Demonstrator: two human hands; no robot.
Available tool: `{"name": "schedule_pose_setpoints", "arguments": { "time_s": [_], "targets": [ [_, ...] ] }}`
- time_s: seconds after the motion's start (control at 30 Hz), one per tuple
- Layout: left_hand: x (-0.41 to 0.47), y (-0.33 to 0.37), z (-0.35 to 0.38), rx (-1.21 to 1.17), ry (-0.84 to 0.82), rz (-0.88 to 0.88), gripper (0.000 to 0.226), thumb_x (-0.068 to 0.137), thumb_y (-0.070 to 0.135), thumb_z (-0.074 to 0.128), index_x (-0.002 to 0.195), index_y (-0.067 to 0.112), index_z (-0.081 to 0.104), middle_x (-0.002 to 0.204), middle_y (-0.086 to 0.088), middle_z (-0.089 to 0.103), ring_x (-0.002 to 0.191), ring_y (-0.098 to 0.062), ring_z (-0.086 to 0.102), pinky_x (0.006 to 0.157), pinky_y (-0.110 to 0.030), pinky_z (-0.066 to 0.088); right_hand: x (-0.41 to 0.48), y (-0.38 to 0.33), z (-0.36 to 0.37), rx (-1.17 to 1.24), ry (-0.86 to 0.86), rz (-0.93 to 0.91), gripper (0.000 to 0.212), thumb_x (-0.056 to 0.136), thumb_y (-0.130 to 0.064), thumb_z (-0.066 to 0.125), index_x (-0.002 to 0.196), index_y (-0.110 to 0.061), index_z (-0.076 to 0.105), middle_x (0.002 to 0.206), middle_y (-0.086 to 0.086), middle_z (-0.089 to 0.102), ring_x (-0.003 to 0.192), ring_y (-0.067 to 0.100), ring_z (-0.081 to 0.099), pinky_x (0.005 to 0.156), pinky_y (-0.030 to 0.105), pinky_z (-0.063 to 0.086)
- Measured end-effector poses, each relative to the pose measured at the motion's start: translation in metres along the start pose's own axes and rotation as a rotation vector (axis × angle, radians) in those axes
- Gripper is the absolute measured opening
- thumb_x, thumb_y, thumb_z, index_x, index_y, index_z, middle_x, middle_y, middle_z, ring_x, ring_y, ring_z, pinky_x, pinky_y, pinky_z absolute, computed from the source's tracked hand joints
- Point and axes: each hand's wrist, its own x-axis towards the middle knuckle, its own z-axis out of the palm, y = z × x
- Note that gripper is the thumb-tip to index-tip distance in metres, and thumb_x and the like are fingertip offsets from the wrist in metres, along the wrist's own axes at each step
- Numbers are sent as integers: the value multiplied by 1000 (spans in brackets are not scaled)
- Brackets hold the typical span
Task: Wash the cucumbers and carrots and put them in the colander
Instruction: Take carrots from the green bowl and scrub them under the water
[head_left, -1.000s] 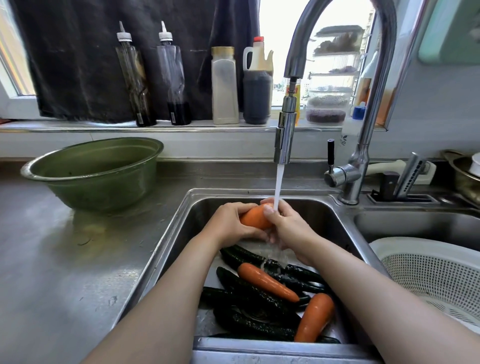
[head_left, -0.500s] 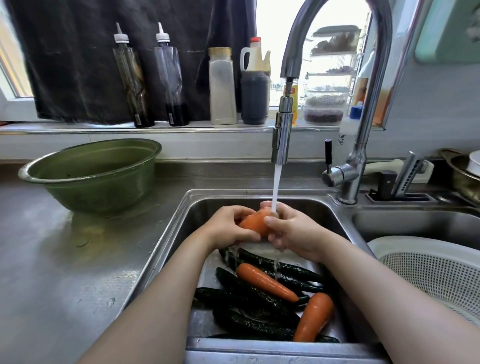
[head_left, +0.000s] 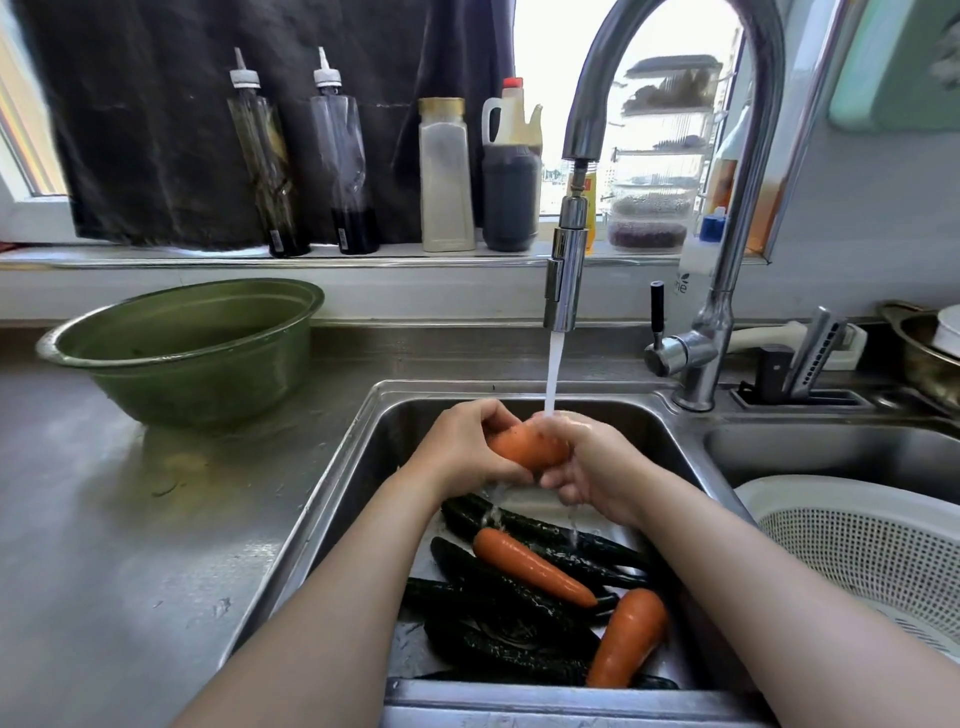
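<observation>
Farthest left, worktop: round green metal basin (head_left: 182, 353) on the steel counter.
Left hand (head_left: 462, 452): fingers curled round one end of a stubby orange carrot (head_left: 524, 449).
Water: stream from the chrome tap (head_left: 563, 280) falls onto that carrot.
Right hand (head_left: 592, 467): fingers wrapped round the other end.
Steel sink (head_left: 332, 499): dark green cucumbers (head_left: 498, 582), a slim carrot (head_left: 530, 566) and a thick carrot (head_left: 628, 639) lie below the hands.
White perforated colander (head_left: 857, 540): right basin, apart from the carrots.

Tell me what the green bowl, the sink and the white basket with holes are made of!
The green bowl is probably metal with a glossy green coating, because its thin rolled rim shines grey, though it could be plastic. The sink looks like stainless steel: brushed grey with soft reflections. The white basket looks like matt plastic, moulded with rows of tiny holes.
</observation>
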Motion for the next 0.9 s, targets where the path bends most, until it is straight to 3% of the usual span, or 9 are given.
{"name": "schedule_pose_setpoints", "arguments": {
  "time_s": [0.13, 0.23, 0.33, 0.43, 0.53, 0.67, 0.8, 0.9],
  "targets": [
    [-2, 9, 2, 58, 24, 69, 50, 50, 42, 96, 88, 35, 64, 88, 14, 67, 82, -6, 64, 77, -38, 59, -1, 0, 11, -175, 158, -89, 29, 90, -34, 74, 110, -20, 59, 82, 12, 68, 43, 14, 53, 38, 22, 36],
    [-2, 13, 3, 85, 33, 88, 56, 48, 45, 97, 92, 34, 63, 93, 15, 66, 88, -7, 63, 81, -38, 58, 2, -3, 14, -133, 245, -81, 20, 102, -39, 54, 104, -20, 59, 87, 15, 65, 37, 16, 49, 34, 20, 34],
    [-3, 16, 2, 140, -4, 33, 62, 53, 50, 95, 103, 36, 62, 101, 16, 64, 93, -7, 63, 86, -36, 57, 5, -1, 10, -135, 212, -68, 30, 107, -44, 39, 110, -21, 57, 81, 13, 59, 37, 14, 48, 34, 19, 32],
    [-4, 13, -3, 335, -93, -113, 68, 52, 71, 85, 107, 39, 64, 99, 18, 65, 93, -8, 63, 81, -33, 53, 4, 2, 6, -128, 114, -20, 33, 109, -41, 37, 120, -19, 58, 81, 15, 59, 42, 13, 49, 37, 19, 33],
    [-7, 13, -7, 470, -144, -138, 57, 52, 78, 80, 87, 35, 70, 80, 15, 70, 80, -6, 64, 64, -27, 45, -2, 2, 5, -154, -11, -22, 24, 103, -31, 53, 125, -22, 60, 94, 19, 63, 50, 16, 54, 41, 24, 38],
    [-7, 22, -9, 459, -108, -85, 42, 55, 75, 81, 80, 44, 68, 79, 18, 69, 80, -2, 62, 63, -24, 43, -4, 2, 8, -264, 43, -116, 45, 78, -29, 86, 114, -23, 60, 95, 13, 69, 56, 15, 63, 46, 27, 47],
    [-4, 26, 0, 454, -110, -35, 47, 59, 71, 82, 90, 38, 70, 83, 16, 70, 84, -6, 64, 68, -26, 44, 2, 0, 12, -228, 270, -159, 35, 79, -46, 81, 98, -19, 67, 86, 15, 73, 54, 21, 62, 45, 28, 48],
    [-1, 24, 3, 423, -148, -41, 46, 62, 69, 81, 90, 34, 69, 82, 14, 69, 81, -7, 63, 67, -28, 45, 4, -1, 7, -251, 238, -108, 31, 92, -46, 67, 104, -18, 65, 74, 11, 68, 44, 17, 55, 39, 24, 40]
  ]
}}
